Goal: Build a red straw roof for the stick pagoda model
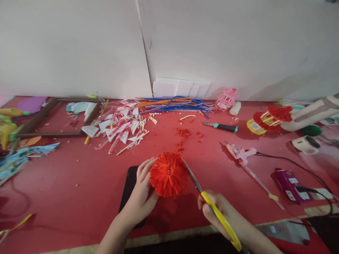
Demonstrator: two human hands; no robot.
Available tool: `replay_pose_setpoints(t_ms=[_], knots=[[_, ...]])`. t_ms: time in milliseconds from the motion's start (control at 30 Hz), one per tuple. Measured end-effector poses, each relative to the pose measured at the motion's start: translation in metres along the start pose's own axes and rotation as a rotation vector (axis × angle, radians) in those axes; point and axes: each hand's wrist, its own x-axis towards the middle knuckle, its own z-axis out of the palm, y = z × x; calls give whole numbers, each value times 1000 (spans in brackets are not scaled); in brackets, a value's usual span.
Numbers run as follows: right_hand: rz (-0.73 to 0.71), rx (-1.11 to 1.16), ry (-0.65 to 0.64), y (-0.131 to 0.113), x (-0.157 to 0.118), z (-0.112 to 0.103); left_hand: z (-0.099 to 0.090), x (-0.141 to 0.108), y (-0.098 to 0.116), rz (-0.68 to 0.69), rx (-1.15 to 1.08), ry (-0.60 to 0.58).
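A round, domed red disc (169,175) of packed fringed strips is held above the red table, its strips radiating from the middle. My left hand (144,192) is closed on its left side, the fingertips partly hidden behind it. My right hand (218,210) grips scissors (218,215) with yellow handles. Their metal blades point up and left, and the tip lies at the disc's right rim. How far the blades are apart is hard to make out. Short red clippings (183,133) lie on the table beyond the disc. Partly under my left hand is a black phone-like slab (129,187).
Cut scraps (116,123) and coloured sticks (172,104) lie along the back. On the right are a utility knife (221,127), a pink glue gun (242,155) with a cord, a purple power socket (291,185) and a red-roofed model (270,120). A dark frame (53,134) lies left.
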Motion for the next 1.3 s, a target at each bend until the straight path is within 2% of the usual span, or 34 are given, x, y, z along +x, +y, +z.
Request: replay_pose_setpoints(t_ms=[167, 300, 500, 1100, 1300], knots=[[-30, -3, 33, -8, -3, -3, 2, -1, -1, -13, 0, 9], [-53, -21, 71, -3, -3, -4, 4, -1, -3, -22, -9, 32], [-64, -86, -7, -1, -2, -6, 5, -3, -2, -21, -13, 41], [-108, -42, -75, -4, -6, -14, 2, 1, 4, -26, 26, 60], [-66, -76, -25, -9, -4, -11, 2, 1, 5, -33, 34, 53]])
